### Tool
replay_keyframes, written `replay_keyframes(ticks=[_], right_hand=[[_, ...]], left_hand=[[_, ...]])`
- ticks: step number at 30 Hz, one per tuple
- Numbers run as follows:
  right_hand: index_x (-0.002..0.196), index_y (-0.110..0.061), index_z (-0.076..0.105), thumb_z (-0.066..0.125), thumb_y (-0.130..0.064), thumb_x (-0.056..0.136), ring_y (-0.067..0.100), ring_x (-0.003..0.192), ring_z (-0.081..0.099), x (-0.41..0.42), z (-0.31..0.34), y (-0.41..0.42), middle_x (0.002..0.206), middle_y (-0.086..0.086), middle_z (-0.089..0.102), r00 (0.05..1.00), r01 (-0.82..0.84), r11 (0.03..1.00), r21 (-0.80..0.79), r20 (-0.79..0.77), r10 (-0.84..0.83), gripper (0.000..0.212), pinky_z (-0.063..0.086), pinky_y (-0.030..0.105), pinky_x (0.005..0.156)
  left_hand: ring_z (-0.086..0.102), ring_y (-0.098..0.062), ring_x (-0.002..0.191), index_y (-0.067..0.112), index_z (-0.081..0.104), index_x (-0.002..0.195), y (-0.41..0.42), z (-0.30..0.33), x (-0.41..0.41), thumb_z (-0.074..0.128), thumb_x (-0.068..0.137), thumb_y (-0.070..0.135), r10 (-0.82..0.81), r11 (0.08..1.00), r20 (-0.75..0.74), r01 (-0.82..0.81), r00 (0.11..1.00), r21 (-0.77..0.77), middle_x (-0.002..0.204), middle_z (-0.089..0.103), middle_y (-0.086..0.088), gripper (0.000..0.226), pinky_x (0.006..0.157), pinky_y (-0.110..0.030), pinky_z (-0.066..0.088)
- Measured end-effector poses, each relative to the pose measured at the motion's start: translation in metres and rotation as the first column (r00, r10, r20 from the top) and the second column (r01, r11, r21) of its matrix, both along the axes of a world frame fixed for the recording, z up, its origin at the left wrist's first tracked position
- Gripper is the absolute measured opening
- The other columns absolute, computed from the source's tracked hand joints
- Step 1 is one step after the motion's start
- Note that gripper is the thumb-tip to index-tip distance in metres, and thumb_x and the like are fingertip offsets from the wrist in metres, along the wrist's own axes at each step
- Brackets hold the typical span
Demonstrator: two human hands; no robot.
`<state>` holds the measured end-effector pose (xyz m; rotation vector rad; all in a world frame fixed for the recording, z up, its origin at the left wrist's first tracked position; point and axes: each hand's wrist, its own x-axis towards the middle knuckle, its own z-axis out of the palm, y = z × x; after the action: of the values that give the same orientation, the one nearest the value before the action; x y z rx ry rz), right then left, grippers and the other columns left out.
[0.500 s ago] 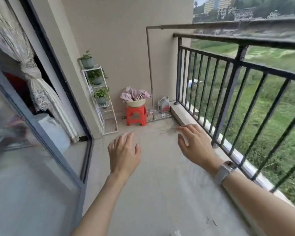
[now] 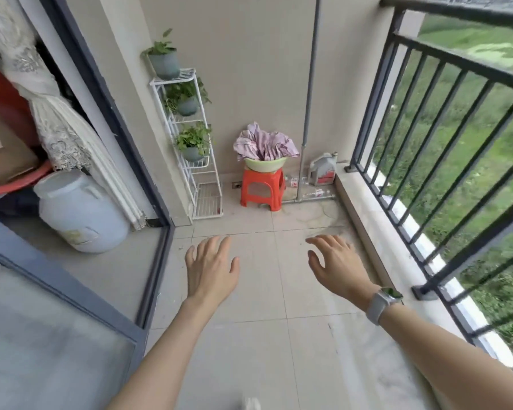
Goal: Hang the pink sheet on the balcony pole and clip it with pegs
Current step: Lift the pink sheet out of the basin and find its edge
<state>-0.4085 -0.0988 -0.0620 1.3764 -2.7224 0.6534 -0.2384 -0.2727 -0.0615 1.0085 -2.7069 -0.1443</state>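
While both hands reach forward empty, left hand [image 2: 211, 269] and right hand [image 2: 336, 263] with fingers spread, the pink sheet [image 2: 264, 143] sits bunched in the green basin [image 2: 265, 164] on the orange stool [image 2: 262, 187]. Step looks like approach; next: close in, grab the sheet.

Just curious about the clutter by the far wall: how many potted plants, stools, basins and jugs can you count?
Potted plants: 3
Stool: 1
Basin holding the pink sheet: 1
Jugs: 2
Total: 7
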Motion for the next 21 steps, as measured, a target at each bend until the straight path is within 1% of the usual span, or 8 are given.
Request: replay_keyframes(ticks=[5, 9, 11, 15, 17, 21], right_hand=[[0.121, -0.017, 0.054, 0.047, -0.024, 0.089, 0.024, 0.118, 0.045, -0.083, -0.015, -0.128, 0.122, 0.002, 0.057, 0.999, -0.034, 0.999, -0.005, 0.017, 0.034, 0.033, 0.038, 0.035, 0.089], [0.124, -0.017, 0.05, 0.045, -0.024, 0.09, 0.025, 0.119, 0.045, -0.151, -0.018, -0.239, 0.124, 0.004, 0.055, 0.998, -0.007, 1.0, 0.024, 0.068, 0.005, 0.034, 0.038, 0.037, 0.091], [0.124, -0.017, 0.049, 0.045, -0.023, 0.09, 0.026, 0.117, 0.046, -0.183, -0.015, -0.284, 0.123, 0.005, 0.056, 0.996, -0.007, 0.999, 0.046, 0.089, 0.003, 0.034, 0.039, 0.036, 0.09], [0.123, -0.017, 0.05, 0.048, -0.02, 0.09, 0.026, 0.117, 0.047, -0.249, -0.016, -0.352, 0.123, 0.004, 0.057, 0.991, 0.041, 0.999, 0.033, 0.129, -0.045, 0.034, 0.04, 0.035, 0.09], [0.123, -0.017, 0.05, 0.048, -0.02, 0.09, 0.024, 0.118, 0.048, -0.284, -0.025, -0.38, 0.123, 0.003, 0.057, 0.989, 0.062, 0.997, 0.04, 0.135, -0.067, 0.034, 0.04, 0.033, 0.091], [0.124, -0.017, 0.049, 0.048, -0.021, 0.09, 0.025, 0.116, 0.049, -0.366, -0.055, -0.442, 0.123, 0.005, 0.056, 0.98, 0.091, 0.992, 0.083, 0.167, -0.104, 0.034, 0.039, 0.034, 0.093]], left_hand=[[0.041, -0.024, 0.123, 0.016, 0.044, 0.128, -0.125, -0.015, -0.076, 0.049, 0.087, 0.031, 0.056, 0.997, 0.005, -0.057, 0.998, 0.048, 0.131, 0.049, -0.003, 0.044, 0.102, -0.041, 0.025], [0.038, -0.023, 0.125, 0.019, 0.039, 0.131, -0.237, -0.012, -0.152, 0.046, 0.089, 0.032, 0.02, 0.997, 0.008, -0.02, 1.0, 0.072, 0.135, 0.044, -0.002, 0.044, 0.102, -0.038, 0.027], [0.039, -0.023, 0.124, 0.018, 0.039, 0.131, -0.284, -0.008, -0.191, 0.045, 0.089, 0.031, 0.0, 0.995, 0.004, 0.0, 1.0, 0.097, 0.133, 0.045, -0.002, 0.044, 0.102, -0.038, 0.028], [0.04, -0.022, 0.122, 0.018, 0.04, 0.131, -0.357, -0.01, -0.272, 0.044, 0.089, 0.029, -0.082, 0.984, 0.008, 0.08, 0.997, 0.156, 0.132, 0.046, -0.001, 0.043, 0.101, -0.037, 0.03], [0.04, -0.02, 0.123, 0.019, 0.04, 0.131, -0.388, -0.023, -0.312, 0.044, 0.089, 0.03, -0.123, 0.978, 0.03, 0.116, 0.992, 0.173, 0.132, 0.045, 0.0, 0.044, 0.1, -0.036, 0.029], [0.036, -0.02, 0.127, 0.02, 0.037, 0.133, -0.453, -0.061, -0.396, 0.043, 0.09, 0.03, -0.156, 0.955, 0.091, 0.127, 0.984, 0.269, 0.137, 0.041, 0.001, 0.045, 0.102, -0.036, 0.029]])
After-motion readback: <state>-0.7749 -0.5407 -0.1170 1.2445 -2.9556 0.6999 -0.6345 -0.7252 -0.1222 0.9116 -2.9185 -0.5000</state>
